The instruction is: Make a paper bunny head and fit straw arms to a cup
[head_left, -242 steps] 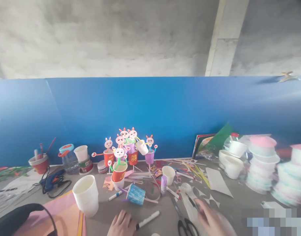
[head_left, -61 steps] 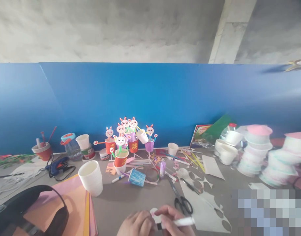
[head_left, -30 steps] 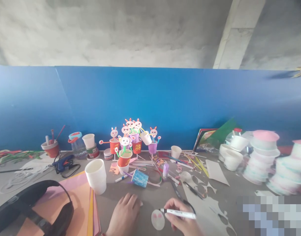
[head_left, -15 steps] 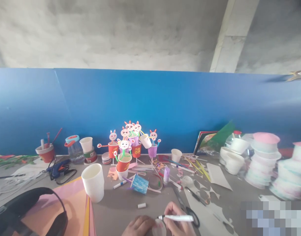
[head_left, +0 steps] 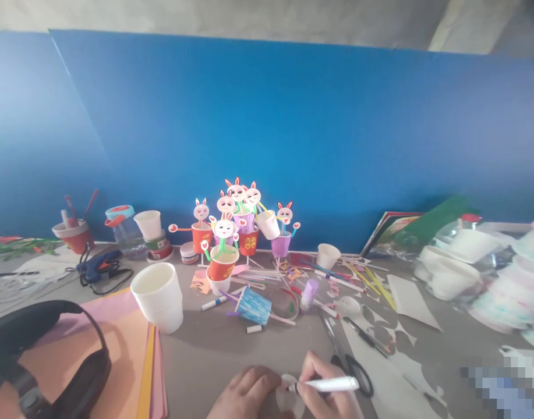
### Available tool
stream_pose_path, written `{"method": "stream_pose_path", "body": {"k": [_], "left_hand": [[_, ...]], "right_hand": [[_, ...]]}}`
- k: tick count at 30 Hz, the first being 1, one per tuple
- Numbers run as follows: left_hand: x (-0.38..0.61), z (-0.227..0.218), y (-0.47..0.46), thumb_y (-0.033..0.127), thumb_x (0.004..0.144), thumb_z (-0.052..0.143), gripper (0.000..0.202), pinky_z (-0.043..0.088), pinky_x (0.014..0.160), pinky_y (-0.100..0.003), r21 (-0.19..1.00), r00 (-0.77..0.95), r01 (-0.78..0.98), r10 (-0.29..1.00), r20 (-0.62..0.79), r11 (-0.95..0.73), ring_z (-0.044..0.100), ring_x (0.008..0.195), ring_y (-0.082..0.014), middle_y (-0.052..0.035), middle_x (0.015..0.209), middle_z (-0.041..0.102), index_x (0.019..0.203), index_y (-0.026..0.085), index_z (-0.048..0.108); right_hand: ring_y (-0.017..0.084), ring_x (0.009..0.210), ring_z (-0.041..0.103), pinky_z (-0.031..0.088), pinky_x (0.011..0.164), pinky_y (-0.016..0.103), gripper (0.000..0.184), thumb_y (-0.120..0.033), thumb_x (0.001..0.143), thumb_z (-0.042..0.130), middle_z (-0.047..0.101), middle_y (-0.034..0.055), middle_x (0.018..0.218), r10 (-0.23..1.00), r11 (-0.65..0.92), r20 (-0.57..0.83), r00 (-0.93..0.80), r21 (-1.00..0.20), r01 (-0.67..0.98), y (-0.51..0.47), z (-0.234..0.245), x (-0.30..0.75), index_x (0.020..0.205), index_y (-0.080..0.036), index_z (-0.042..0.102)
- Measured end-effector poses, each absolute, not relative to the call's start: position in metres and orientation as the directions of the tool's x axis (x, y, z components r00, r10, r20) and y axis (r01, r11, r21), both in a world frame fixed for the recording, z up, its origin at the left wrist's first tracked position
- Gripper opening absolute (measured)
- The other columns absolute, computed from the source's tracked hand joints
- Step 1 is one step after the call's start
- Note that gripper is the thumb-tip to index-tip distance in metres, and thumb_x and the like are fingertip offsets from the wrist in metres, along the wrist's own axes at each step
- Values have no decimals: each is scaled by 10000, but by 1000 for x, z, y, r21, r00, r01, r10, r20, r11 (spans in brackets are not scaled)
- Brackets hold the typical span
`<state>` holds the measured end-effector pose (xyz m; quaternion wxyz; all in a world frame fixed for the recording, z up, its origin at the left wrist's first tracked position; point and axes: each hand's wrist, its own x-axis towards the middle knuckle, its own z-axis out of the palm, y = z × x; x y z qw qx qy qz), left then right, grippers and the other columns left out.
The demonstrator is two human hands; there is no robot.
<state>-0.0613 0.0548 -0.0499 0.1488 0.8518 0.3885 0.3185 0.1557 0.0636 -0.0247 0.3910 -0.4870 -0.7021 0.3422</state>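
Between the thumb and fingers of my right hand [head_left: 323,389] is a white marker [head_left: 332,384], its dark tip pointing left. The tip is at a small round paper disc [head_left: 289,398] lying on the table. My left hand [head_left: 249,391] has its fingers curled together at the disc's left edge, holding it down; its fingertips are partly hidden. A small white marker cap [head_left: 254,329] lies loose above the hands. Scissors [head_left: 356,372] with dark handles lie just right of my right hand.
Rabbit-faced paper-cup figures [head_left: 223,256] stand at the back. A blue-coloured cup [head_left: 254,305] lies on its side. A white cup [head_left: 159,297] stands left, beside coloured paper [head_left: 122,361] and a black headset [head_left: 74,372]. Cut paper [head_left: 389,366] and stacked white cups [head_left: 454,273] are at right.
The view has tilted down and drawn closer to the table. My right hand has brought the marker tip onto the disc; my left hand still holds the disc.
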Motion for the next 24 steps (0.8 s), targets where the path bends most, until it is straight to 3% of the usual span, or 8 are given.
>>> {"method": "stream_pose_path", "body": {"k": [5, 9, 14, 21, 24], "left_hand": [[-57, -40, 51, 448, 871, 722, 331, 611, 860, -258, 518, 470, 570, 770, 432, -638, 744, 981, -186, 3, 1076, 766, 1141, 279, 632], [-54, -35, 46, 370, 858, 745, 315, 608, 868, -272, 529, 454, 575, 781, 429, -624, 738, 979, -188, -8, 1071, 761, 1132, 265, 629], [-52, -30, 44, 407, 890, 700, 309, 610, 860, -279, 500, 451, 607, 786, 424, -618, 734, 966, -183, -26, 1062, 758, 1144, 246, 626], [-56, -24, 46, 323, 918, 662, 104, 600, 836, -331, 233, 615, 585, 612, 498, -777, 691, 1019, -212, 1, 1116, 715, 991, 356, 728], [-58, -20, 47, 348, 921, 655, 147, 593, 841, -328, 215, 648, 578, 603, 465, -787, 673, 1026, -213, -15, 1133, 698, 1049, 358, 725]], "right_hand": [[121, 466, 315, 278, 447, 220, 214, -235, 834, 475, 319, -82, 539, 916, 391, 300, -265, -811, 435, 65, -40, 159, 646, -245, 373], [123, 485, 341, 302, 463, 218, 216, -230, 868, 460, 342, -81, 565, 917, 373, 246, -313, -805, 460, 62, -30, 160, 672, -248, 370], [127, 501, 382, 326, 491, 221, 205, -227, 880, 440, 348, -82, 575, 916, 357, 205, -346, -810, 465, 61, -18, 159, 686, -248, 378], [135, 526, 394, 334, 513, 232, 201, -248, 897, 448, 370, -76, 588, 925, 309, 150, -349, -831, 462, 59, -15, 159, 701, -247, 406], [133, 519, 383, 328, 510, 234, 198, -258, 896, 447, 361, -79, 581, 926, 298, 135, -353, -835, 463, 59, -13, 158, 704, -247, 400]]}}
